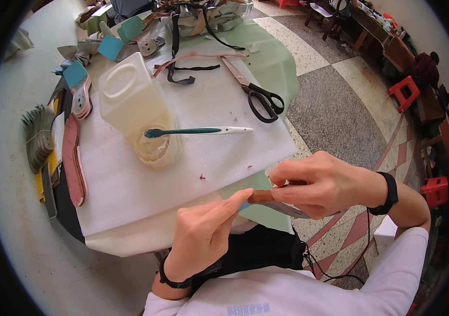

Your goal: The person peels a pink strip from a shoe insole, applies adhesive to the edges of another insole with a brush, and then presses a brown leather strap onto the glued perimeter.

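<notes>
Your white-sheeted bench [124,203] carries long, curved pink strips [70,158], unheld, while near its edge your right hand [316,184] pinches a narrow brown strip [260,196], seemingly mid-work, and your half-curled left hand [200,231] sets an index fingertip at its end, grip unclear.

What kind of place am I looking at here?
Probably a small craft workshop: black-handled scissors lie on a white board, a teal-and-white brush rests on a whitish plastic container, and grey-green flat pieces are stacked at left.
</notes>
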Demonstrator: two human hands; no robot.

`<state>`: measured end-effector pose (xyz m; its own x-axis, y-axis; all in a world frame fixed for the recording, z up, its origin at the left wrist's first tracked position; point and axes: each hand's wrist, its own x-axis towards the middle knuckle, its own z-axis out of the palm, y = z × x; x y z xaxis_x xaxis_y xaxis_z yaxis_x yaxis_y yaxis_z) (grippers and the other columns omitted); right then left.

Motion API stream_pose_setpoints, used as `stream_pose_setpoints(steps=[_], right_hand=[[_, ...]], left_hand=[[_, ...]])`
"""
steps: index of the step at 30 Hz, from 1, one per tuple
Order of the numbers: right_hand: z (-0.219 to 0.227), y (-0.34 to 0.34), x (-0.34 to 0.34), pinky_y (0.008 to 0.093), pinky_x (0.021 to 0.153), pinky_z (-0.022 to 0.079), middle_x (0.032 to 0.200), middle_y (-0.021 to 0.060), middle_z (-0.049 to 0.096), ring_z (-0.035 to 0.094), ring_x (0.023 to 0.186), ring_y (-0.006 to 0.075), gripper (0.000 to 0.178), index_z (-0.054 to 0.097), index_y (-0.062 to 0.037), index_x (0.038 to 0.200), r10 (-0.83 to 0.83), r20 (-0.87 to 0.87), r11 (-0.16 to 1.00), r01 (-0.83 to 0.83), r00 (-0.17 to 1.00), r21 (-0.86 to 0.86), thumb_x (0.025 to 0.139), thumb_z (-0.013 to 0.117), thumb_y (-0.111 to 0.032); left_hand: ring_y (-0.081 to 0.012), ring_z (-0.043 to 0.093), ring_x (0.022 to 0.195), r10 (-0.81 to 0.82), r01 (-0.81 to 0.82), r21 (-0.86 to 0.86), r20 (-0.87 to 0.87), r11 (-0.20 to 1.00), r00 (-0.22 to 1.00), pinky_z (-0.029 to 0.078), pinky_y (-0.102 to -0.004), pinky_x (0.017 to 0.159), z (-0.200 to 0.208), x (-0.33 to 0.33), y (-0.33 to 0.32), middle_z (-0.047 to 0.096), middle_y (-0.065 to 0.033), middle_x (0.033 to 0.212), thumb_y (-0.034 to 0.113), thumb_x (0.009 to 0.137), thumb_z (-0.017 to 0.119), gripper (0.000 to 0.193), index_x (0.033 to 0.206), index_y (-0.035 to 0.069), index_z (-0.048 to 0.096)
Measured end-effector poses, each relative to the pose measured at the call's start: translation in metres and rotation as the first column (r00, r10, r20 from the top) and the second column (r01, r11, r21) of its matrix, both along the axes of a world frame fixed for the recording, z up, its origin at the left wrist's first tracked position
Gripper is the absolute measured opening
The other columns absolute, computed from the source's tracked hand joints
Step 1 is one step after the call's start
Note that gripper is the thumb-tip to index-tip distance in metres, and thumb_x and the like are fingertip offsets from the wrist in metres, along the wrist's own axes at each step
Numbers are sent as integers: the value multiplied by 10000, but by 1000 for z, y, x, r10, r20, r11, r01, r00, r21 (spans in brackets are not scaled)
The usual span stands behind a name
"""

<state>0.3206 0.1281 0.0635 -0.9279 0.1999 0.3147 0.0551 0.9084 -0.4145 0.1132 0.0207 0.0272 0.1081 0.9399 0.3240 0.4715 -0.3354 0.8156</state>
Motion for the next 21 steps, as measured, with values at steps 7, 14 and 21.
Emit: stream_pose_setpoints(steps=[7,14,21], right_hand=[[0,1,1,304,412,402,800,57,456,498,505,194,177,589,-46,860,14,-24,999,-15,1000,-36,691,623,-7],[5,2,-3,304,393,388,702,54,482,480,450,218,125,526,-30,667,-24,-51,992,17,998,-128,733,629,-56],[17,-1,-7,324,399,388,682,58,489,488,450,237,200,531,-37,635,-57,8,998,57,998,-32,763,659,-121]], left_hand=[[-173,544,500,62,-61,23,-54,998,997,434,-224,519,2,3,-3,623,-134,683,-79,717,572,351,1036,39,659],[-229,547,524,55,-46,128,-70,991,996,448,-282,500,1,5,-4,607,-122,707,-120,703,528,448,1111,41,621],[-234,573,549,75,-57,138,-129,989,989,462,-287,513,10,10,-10,636,-129,757,-134,681,526,464,1109,22,616]])
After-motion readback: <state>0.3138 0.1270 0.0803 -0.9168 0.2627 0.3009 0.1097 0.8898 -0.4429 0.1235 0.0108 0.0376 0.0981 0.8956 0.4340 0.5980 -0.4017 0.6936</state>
